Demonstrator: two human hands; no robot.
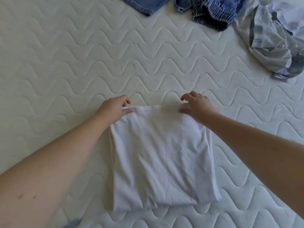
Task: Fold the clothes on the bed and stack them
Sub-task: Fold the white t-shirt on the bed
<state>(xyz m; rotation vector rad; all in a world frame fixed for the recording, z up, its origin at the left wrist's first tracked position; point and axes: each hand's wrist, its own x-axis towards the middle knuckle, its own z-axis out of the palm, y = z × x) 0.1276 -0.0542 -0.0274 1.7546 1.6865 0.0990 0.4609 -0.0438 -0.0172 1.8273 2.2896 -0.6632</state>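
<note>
**White garment squared at its far edge**

Quilted mattress (65, 55), pale and wave-stitched, filling the whole view as the bed's working surface. Lying flat at the near middle: a white garment (161, 162), already folded to a rough rectangle, near edge doubled and slightly uneven.

Left hand (113, 109) at the far left corner, thumb and fingers pinching the top hem. Right hand (195, 106) at the far right corner, thumb under or against the hem and fingers curled over it; grip of both hands clamped on the cloth, though how many layers are caught cannot be told. Held at the two corners, most likely, to keep the edge taut and straight, either for laying the fold down square or for bringing it over toward the near edge.

Waiting along the top of the view, well apart from the white piece: denim (141, 5), a dark striped garment (212, 15) and a crumpled pale blue-grey shirt (276, 38), none yet folded. No stack visible.

Plenty of bare mattress beyond the hem and to the left for sliding or turning the rectangle; right side narrower toward the crumpled shirt, still not touching. Both forearms crossing the garment's side edges, so some risk of dragging the sides askew when drawing back. Soft knit, likely to slump at the corners once released.
</note>
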